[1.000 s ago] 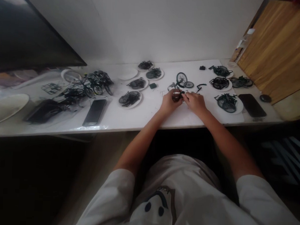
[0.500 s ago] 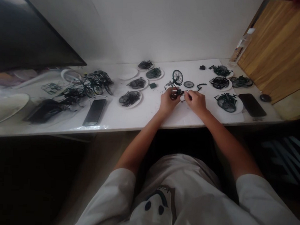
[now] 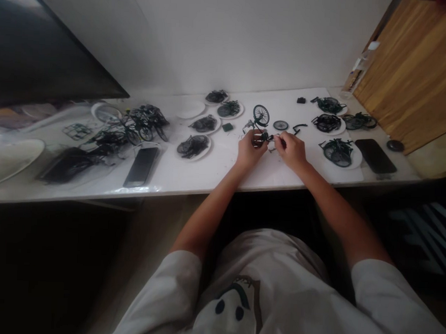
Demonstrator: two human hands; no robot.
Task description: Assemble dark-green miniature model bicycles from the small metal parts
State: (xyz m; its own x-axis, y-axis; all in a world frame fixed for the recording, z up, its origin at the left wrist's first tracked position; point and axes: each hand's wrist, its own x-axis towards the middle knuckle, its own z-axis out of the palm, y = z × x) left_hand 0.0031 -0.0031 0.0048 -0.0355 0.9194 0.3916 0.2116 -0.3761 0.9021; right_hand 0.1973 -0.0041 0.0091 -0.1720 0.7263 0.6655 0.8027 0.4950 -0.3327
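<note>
My left hand [image 3: 250, 149] is closed around the dark frame of a model bicycle [image 3: 261, 116], whose spoked wheel sticks up beyond the fingers. My right hand [image 3: 292, 149] sits close beside it, its fingertips pinched at the bicycle's right side. What those fingertips hold is too small to make out. Past the hands, a loose spoked wheel [image 3: 280, 125] lies flat on the white sheet. Thin dark curved parts [image 3: 299, 127] lie to its right.
Plates of dark bicycle parts [image 3: 193, 146] stand on the left, and more plates [image 3: 338, 153] on the right. A phone [image 3: 141, 166] lies left, another phone [image 3: 375, 155] right. Model bicycles [image 3: 147, 122] cluster at the left. A bottle [image 3: 360, 67] stands by the wooden panel [image 3: 419, 72].
The raised wheel of the model bicycle has shifted slightly left and tilted in my left hand. Both hands stay in nearly the same place.
</note>
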